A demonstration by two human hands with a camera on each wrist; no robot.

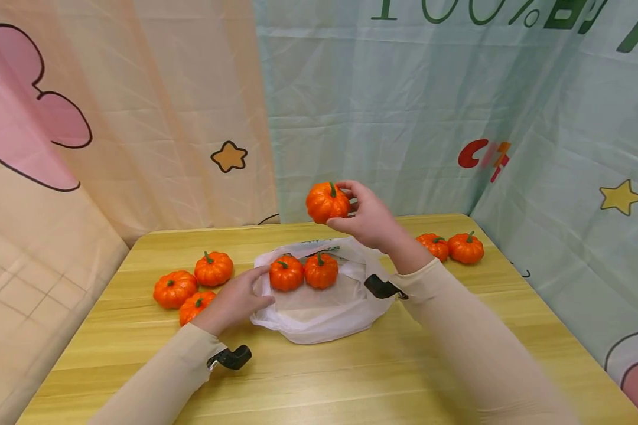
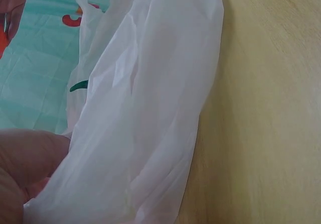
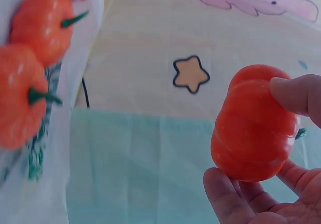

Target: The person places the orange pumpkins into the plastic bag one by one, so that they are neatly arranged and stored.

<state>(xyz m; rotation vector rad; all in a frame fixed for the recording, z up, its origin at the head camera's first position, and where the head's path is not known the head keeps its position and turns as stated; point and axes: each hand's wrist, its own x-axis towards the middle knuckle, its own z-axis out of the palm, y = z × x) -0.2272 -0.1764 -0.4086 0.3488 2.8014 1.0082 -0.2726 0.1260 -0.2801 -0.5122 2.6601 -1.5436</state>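
Note:
My right hand (image 1: 369, 218) holds an orange toy pumpkin (image 1: 326, 203) with a green stem, raised above the far part of the table. Its thumb and fingers grip the pumpkin from the side in the right wrist view. Below lies a white plastic bag (image 1: 319, 336) with its mouth spread, and two pumpkins sit inside, a left one (image 1: 286, 273) and a right one (image 1: 321, 271). At the bag's left rim rests my left hand (image 1: 239, 298), thumb and fingers spread over the edge beside the left pumpkin. In the left wrist view the bag's wall partly hides that hand.
Left of the bag, three pumpkins stand grouped, one (image 1: 175, 289) outermost. Two more, including one (image 1: 465, 248) near the right edge, sit behind my right forearm. The wooden table (image 1: 319, 389) is bounded by printed cloth walls (image 1: 351, 118) at the back and sides.

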